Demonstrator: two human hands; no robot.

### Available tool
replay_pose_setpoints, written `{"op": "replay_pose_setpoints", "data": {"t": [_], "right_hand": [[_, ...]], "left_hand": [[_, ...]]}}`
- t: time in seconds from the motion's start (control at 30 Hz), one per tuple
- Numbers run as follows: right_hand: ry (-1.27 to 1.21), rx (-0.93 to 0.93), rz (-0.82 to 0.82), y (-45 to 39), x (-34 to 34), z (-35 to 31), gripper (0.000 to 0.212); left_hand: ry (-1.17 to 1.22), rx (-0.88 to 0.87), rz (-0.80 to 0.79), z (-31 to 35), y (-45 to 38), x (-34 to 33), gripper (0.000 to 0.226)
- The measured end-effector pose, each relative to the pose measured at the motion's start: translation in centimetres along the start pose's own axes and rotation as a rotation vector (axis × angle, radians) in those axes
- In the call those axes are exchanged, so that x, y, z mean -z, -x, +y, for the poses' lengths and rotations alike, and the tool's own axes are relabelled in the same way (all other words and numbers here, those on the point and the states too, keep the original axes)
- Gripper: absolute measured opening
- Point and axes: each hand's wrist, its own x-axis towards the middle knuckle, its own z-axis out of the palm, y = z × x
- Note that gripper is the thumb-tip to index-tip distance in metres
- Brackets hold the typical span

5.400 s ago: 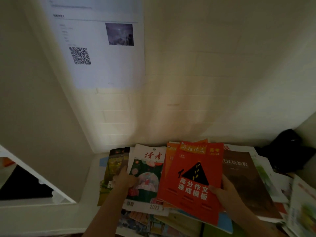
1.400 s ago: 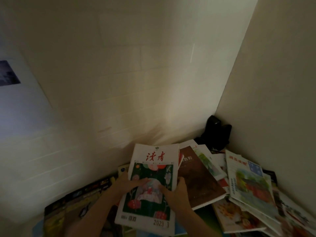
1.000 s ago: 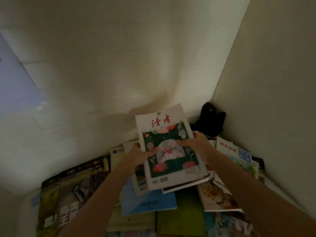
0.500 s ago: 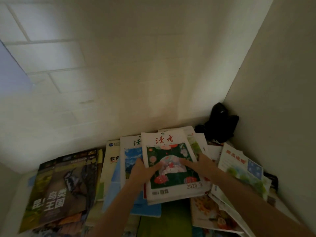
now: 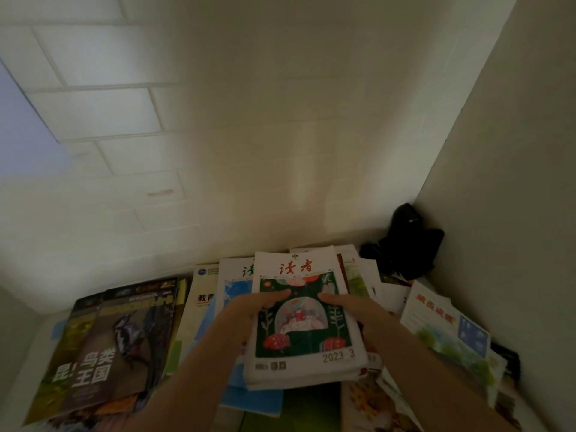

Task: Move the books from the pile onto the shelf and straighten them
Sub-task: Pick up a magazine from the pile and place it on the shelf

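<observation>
A small stack of magazines, topped by a white cover with a dark green picture and red characters, sits in the middle of the pile of books. My left hand grips the stack's left edge with its thumb lying across the cover. My right hand grips the right edge, its thumb on the cover too. Under and beside the stack lie a blue-and-white magazine and a dark bird magazine at the left.
The pile lies in a corner between a white tiled wall and a plain wall on the right. A black object sits in the corner. More magazines spread along the right wall.
My hands lifted the green-covered stack, then set it back down on the pile. Half a second on, they have slid outward and grip both side edges.
</observation>
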Motion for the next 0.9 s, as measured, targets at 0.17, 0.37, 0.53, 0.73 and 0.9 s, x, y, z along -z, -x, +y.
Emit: {"op": "replay_pose_setpoints", "data": {"t": [0.17,0.37,0.53,0.73,0.9], "right_hand": [[0.085,0.281,0.02,2.0,-0.1,1.2,0.045],[-0.029,0.416,0.031,5.6,0.2,1.6,0.04],[-0.027,0.562,-0.058,7.6,-1.8,-0.6,0.047],[0.116,0.777,-0.139,7.5,-5.2,-2.1,0.052],[0.21,0.708,-0.113,4.9,-6.6,1.4,0.066]], "left_hand": [[-0.018,-0.139,-0.066,-1.6,1.3,0.4,0.055],[0.184,-0.328,-0.107,-3.7,2.2,1.2,0.098],[0.079,-0.616,-0.017,-2.1,4.9,4.1,0.077],[0.118,-0.947,0.082,-1.1,5.9,8.3,0.071],[0.079,-0.942,0.082,-4.6,2.9,9.2,0.08]]}}
